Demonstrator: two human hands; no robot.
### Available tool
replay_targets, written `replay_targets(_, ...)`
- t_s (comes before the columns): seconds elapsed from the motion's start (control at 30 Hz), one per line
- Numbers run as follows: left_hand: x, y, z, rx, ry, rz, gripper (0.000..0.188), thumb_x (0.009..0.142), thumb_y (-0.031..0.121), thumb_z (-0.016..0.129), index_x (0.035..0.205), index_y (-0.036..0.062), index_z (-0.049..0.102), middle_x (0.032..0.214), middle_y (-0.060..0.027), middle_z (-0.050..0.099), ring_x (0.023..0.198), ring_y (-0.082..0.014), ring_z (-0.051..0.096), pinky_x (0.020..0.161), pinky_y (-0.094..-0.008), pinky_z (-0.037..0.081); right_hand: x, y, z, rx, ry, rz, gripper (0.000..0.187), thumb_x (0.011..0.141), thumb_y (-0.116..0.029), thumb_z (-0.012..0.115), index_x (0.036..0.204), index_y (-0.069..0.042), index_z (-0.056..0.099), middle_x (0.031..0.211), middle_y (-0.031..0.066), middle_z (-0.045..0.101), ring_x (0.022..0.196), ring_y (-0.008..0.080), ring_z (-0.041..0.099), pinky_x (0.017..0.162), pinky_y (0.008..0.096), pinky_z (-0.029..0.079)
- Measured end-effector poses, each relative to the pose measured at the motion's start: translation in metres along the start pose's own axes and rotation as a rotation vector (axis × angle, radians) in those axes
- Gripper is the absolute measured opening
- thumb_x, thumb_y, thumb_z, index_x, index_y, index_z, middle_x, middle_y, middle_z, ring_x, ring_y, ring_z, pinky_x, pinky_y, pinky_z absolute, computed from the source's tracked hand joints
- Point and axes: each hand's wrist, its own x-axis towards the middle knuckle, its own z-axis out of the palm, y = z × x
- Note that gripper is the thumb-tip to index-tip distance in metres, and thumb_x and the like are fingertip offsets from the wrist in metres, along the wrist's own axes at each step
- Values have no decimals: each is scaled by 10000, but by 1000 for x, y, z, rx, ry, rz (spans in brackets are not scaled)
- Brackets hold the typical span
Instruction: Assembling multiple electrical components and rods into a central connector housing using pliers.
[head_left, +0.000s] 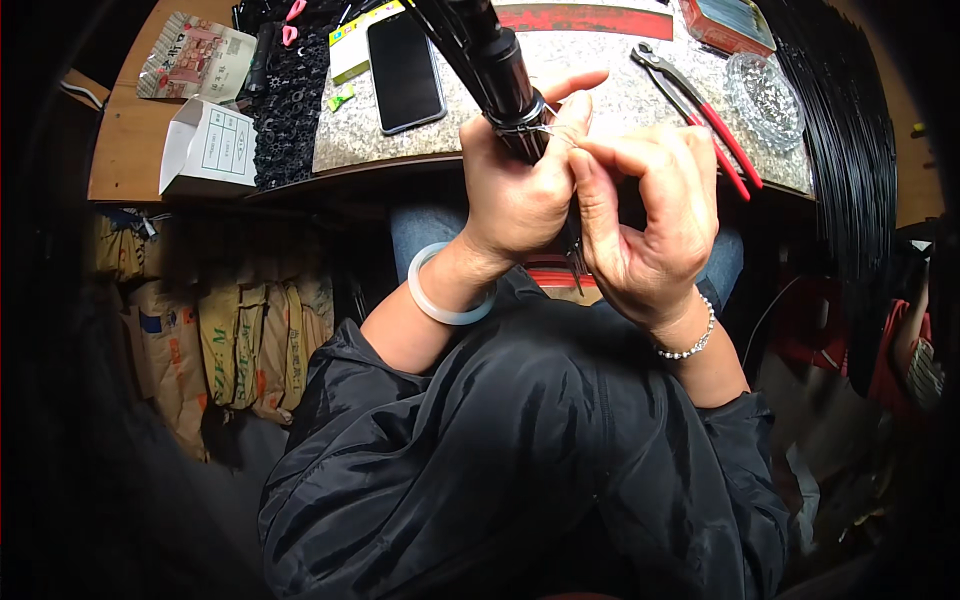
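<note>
My left hand (515,190) is wrapped round a black rod-shaped piece (497,65), which looks like a folded umbrella frame with thin ribs along it. The piece slants up past the table's front edge, and its lower end shows below my hands. Thin silvery wire (552,129) runs round its collar, close to my left thumb. My right hand (650,195) pinches the wire's end between thumb and forefinger, just right of the collar. Cutting pincers (697,112) with red handles lie on the table beyond my right hand, apart from it.
On the table are a black phone (405,75), a yellow-green box (350,50), a glass dish (765,100) and a red-edged tin (728,25). Small black parts (285,110) are heaped at left, beside an open white carton (210,145). Long black rods (845,130) hang over the right edge.
</note>
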Motion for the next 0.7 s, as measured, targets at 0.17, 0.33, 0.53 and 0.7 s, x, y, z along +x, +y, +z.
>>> replay_targets(0.17,-1,-1,1,-42,-7,39,167,874,42,555,1000,-3,655,566,60,501,509,-9,413,458,-184,319,0,2,1,87,31,-49,215,695,18,717,876,-11,604,748,73,566,626,193,495,590,283,396)
replay_targets(0.33,2,8,-10,-225,-112,-118,189,892,62,533,1040,-9,625,563,44,502,381,-2,373,353,-172,269,-11,5,-4,195,-1,164,363,757,-73,717,1059,16,535,846,69,561,754,135,528,701,249,428)
replay_targets(0.53,7,12,-16,-323,-189,-118,249,921,99,495,1094,-68,558,506,30,439,360,-17,336,346,-180,272,-45,12,7,339,-185,351,307,760,-124,716,991,14,568,912,101,590,818,178,571,750,279,458)
replay_targets(0.7,9,14,-18,-254,-185,-111,340,940,170,481,1136,-107,508,471,18,373,378,-59,359,391,-211,350,-49,5,21,292,-108,221,225,726,58,673,934,22,596,895,117,602,809,210,586,722,276,469)
